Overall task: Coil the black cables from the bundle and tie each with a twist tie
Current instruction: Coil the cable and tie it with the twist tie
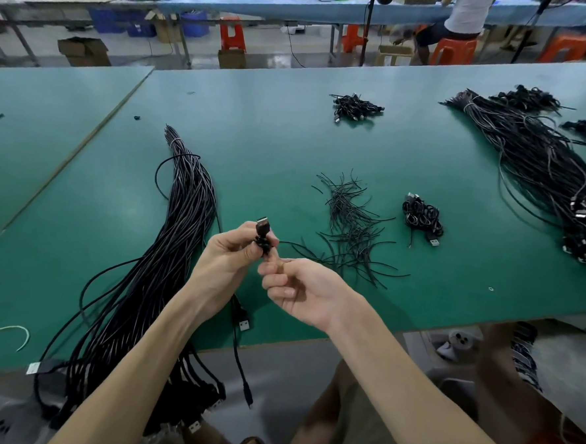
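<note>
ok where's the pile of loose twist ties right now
In the head view the twist ties lie on the green table, just beyond the right hand, between the long cable bundle and a small coiled pile.

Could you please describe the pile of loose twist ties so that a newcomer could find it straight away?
Start at the green table and look just beyond the right hand. There lies the pile of loose twist ties, between the long cable bundle and a small heap of coiled cables. Unlike its neighbours, it is short, thin, straight strands, scattered and connector-free.
</note>
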